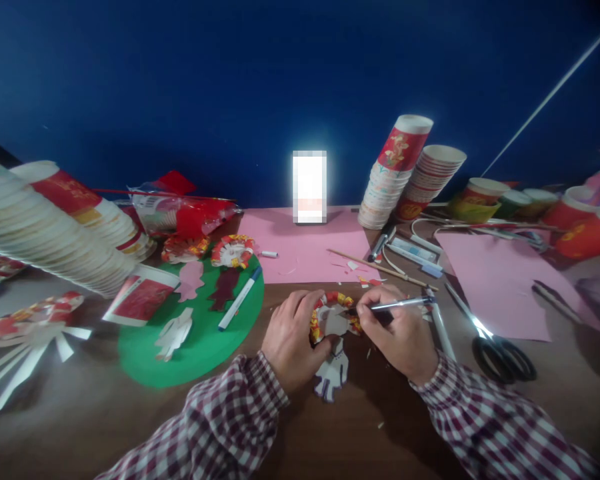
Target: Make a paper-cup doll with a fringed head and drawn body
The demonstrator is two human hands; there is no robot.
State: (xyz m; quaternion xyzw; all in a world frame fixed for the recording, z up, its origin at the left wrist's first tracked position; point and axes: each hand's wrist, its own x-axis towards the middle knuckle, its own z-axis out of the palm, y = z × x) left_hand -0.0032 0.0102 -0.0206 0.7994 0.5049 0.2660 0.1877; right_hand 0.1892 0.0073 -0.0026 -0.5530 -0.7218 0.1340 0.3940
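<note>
A paper craft [336,320] lies in front of me on the brown table, with a white middle and a curled red and yellow rim. My left hand [291,340] curves round its left side, fingers bent over the rim and thumb at the bottom. Between thumb and fingers, my right hand [403,341] grips a slim silver-grey pen [403,303], lying nearly flat and pointing left; its tip is hard to make out. Just below the craft is a white paper cutout [332,375] with a dark purple outline. Whether the two are joined, I cannot tell.
Left, a green round sheet [190,363] bears cutouts, a blue marker [240,298] and curled paper rings [233,252]. Scissors [503,357] lie right of my hand. Leaning cup stacks [397,170] flank a lit, blurred screen [309,187] behind pink paper [300,257].
</note>
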